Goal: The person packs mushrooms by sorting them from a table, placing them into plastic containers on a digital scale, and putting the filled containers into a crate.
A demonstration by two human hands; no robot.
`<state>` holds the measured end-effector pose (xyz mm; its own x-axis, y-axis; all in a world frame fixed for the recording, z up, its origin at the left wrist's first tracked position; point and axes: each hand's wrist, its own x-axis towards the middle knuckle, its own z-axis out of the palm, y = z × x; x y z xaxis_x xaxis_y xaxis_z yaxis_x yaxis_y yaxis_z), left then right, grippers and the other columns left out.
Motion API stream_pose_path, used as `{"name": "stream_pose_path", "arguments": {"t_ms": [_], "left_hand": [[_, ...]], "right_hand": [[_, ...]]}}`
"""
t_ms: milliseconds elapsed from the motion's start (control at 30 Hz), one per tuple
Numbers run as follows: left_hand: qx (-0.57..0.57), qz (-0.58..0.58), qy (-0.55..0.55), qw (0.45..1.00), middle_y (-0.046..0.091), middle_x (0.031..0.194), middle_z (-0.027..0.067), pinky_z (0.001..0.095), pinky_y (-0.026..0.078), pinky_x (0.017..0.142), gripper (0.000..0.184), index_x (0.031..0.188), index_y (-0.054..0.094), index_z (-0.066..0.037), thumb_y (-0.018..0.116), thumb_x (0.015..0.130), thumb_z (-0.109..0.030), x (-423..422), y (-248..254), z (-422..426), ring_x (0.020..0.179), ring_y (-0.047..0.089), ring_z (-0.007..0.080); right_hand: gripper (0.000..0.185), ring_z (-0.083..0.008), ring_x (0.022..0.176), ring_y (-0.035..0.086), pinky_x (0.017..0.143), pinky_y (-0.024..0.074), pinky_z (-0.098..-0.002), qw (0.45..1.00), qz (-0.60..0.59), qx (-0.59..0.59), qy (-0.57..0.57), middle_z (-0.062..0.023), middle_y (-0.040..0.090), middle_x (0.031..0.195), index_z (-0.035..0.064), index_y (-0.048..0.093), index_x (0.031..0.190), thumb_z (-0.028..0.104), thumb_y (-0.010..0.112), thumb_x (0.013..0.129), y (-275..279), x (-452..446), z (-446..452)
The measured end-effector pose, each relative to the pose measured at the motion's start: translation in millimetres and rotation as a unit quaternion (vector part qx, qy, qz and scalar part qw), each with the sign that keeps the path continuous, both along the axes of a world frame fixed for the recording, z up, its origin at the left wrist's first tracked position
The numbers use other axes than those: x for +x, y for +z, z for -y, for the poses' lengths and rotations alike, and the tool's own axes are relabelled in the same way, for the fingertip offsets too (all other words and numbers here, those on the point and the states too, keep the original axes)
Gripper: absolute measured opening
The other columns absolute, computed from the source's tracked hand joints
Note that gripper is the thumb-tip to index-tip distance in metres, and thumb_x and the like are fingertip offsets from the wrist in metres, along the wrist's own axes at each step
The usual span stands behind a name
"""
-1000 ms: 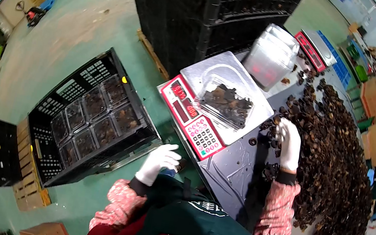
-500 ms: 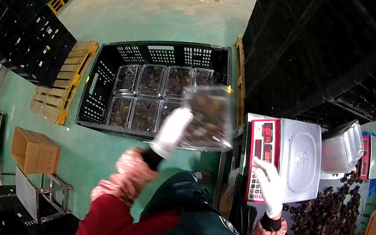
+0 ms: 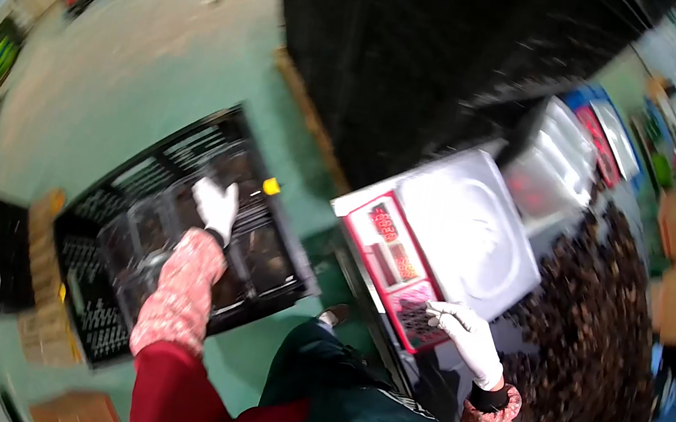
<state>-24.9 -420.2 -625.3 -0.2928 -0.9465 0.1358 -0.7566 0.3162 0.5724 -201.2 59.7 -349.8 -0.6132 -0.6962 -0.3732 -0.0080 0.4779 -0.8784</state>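
Observation:
My left hand [image 3: 216, 208], in a white glove, is over the black plastic crate [image 3: 292, 266] with its thumb and fingers apart. Just below it are clear plastic boxes [image 3: 268, 257] of dark brown pieces, set in rows; I cannot tell whether the hand touches one. My right hand [image 3: 470, 343], also gloved, hovers at the keypad of a red and white digital scale [image 3: 385, 251]. Its fingers are stretched out and loosely bent, with nothing seen in them. The scale's steel plate [image 3: 467, 225] bears nothing.
Stacked clear empty boxes [image 3: 549, 167] stand beyond the scale, near a second scale [image 3: 604, 140]. A heap of dark brown fungus-like pieces [image 3: 596, 338] covers the table at right. Tall black crates [image 3: 402, 51] rise ahead; a wooden pallet [image 3: 46, 277] is at left.
My left hand has let go of the filled box, which is now down in the crate. The view has turned to the right. My right hand stays by the keypad.

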Motion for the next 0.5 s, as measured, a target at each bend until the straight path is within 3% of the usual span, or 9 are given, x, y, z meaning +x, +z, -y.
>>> {"name": "stream_pose_path", "arguments": {"t_ms": [33, 67, 100, 133, 267, 300, 333, 400, 500], "left_hand": [[-0.223, 0.106, 0.113, 0.962, 0.053, 0.117, 0.0316, 0.0517, 0.04, 0.097, 0.06, 0.111, 0.052, 0.008, 0.072, 0.075, -0.036, -16.3, -11.5, -12.6, 0.111, 0.05, 0.0457], [-0.034, 0.064, 0.042, 0.996, 0.05, 0.123, 0.0316, 0.0503, 0.039, 0.102, 0.062, 0.116, 0.05, 0.011, 0.071, 0.076, -0.032, -25.0, 79.2, -29.1, 0.117, 0.048, 0.046], [-0.022, 0.043, 0.04, 0.998, 0.047, 0.134, 0.0317, 0.0492, 0.038, 0.105, 0.065, 0.129, 0.046, 0.013, 0.067, 0.081, -0.025, -38.3, 111.2, -32.1, 0.126, 0.044, 0.0428], [-0.282, -0.151, -0.016, 0.947, 0.045, 0.14, 0.0276, 0.0487, 0.038, 0.105, 0.057, 0.137, 0.042, 0.01, 0.059, 0.09, -0.015, -45.0, 79.4, -16.2, 0.129, 0.044, 0.0379], [-0.04, -0.341, -0.351, 0.871, 0.058, 0.128, 0.0158, 0.0372, 0.044, 0.101, 0.031, 0.129, 0.054, 0.004, 0.043, 0.101, -0.004, -143.4, 221.0, -112.3, 0.116, 0.057, 0.0272], [-0.069, -0.359, -0.424, 0.828, 0.062, 0.121, 0.0146, 0.0331, 0.045, 0.098, 0.028, 0.124, 0.059, 0.003, 0.044, 0.101, -0.003, -180.4, 243.2, -151.0, 0.112, 0.06, 0.0233], [-0.052, -0.39, -0.499, 0.772, 0.063, 0.12, 0.0139, 0.0338, 0.045, 0.097, 0.025, 0.121, 0.061, 0.003, 0.047, 0.1, -0.002, -235.1, 184.7, -169.3, 0.112, 0.059, 0.0231], [-0.072, -0.348, -0.602, 0.716, 0.065, 0.119, 0.0127, 0.0365, 0.043, 0.101, 0.026, 0.12, 0.065, -0.003, 0.051, 0.098, -0.003, -316.9, 199.2, -233.7, 0.117, 0.057, 0.0281], [-0.282, -0.248, -0.646, 0.664, 0.062, 0.128, 0.013, 0.0403, 0.04, 0.106, 0.033, 0.13, 0.062, -0.009, 0.054, 0.098, -0.016, -437.1, 169.6, -302.2, 0.128, 0.049, 0.0338]], "right_hand": [[0.028, -0.0128, 0.096, 0.062, 0.088, 0.0487, -0.0268, 0.997, 0.031, 0.002, -0.064, -0.0064, 0.067, 0.109, -0.0014, 0.066, 0.119, 0.013, 0.058, 0.097, 3.7, -0.1, -22.7], [0.028, -0.0128, 0.096, 0.062, 0.088, 0.0487, -0.0268, 0.994, 0.021, 0.002, -0.109, -0.0064, 0.067, 0.109, -0.0014, 0.066, 0.119, 0.013, 0.058, 0.097, 4.2, 0.4, -49.7], [0.028, -0.0127, 0.095, 0.062, 0.087, 0.0487, -0.0266, 0.985, 0.016, -0.004, -0.173, -0.0063, 0.067, 0.108, -0.0011, 0.066, 0.119, 0.014, 0.057, 0.098, -6.4, 1.6, -77.9], [0.027, -0.0126, 0.094, 0.061, 0.086, 0.0487, -0.0265, 0.972, 0.013, -0.012, -0.236, -0.0062, 0.067, 0.106, -0.0008, 0.065, 0.119, 0.015, 0.056, 0.099, -11.4, 8.9, -107.4], [0.027, -0.0106, 0.089, 0.062, 0.082, 0.0501, -0.026, 0.903, -0.02, 0.01, -0.429, -0.0036, 0.069, 0.104, 0.0012, 0.067, 0.116, 0.019, 0.055, 0.1, -35.5, 42.9, -191.5], [0.027, -0.0103, 0.089, 0.063, 0.08, 0.0506, -0.0256, 0.884, -0.025, -0.002, -0.468, -0.003, 0.069, 0.104, 0.0014, 0.069, 0.113, 0.021, 0.056, 0.1, -49.1, 52.5, -200.9], [0.027, -0.0132, 0.091, 0.065, 0.081, 0.0512, -0.0273, 0.868, -0.084, 0.018, -0.49, -0.0059, 0.07, 0.106, 0.0021, 0.069, 0.112, 0.022, 0.057, 0.099, -109.5, 54.6, -190.5], [0.027, -0.0215, 0.093, 0.067, 0.084, 0.0514, -0.0315, 0.844, -0.159, 0.117, -0.499, -0.0104, 0.07, 0.106, 0.0035, 0.069, 0.111, 0.024, 0.06, 0.096, -144.2, 65.0, -191.9], [0.03, -0.0332, 0.099, 0.063, 0.09, 0.0492, -0.0366, 0.828, -0.238, 0.168, -0.479, -0.0147, 0.066, 0.106, 0.0041, 0.068, 0.112, 0.026, 0.061, 0.093, -154.1, 82.9, -191.7]]}}
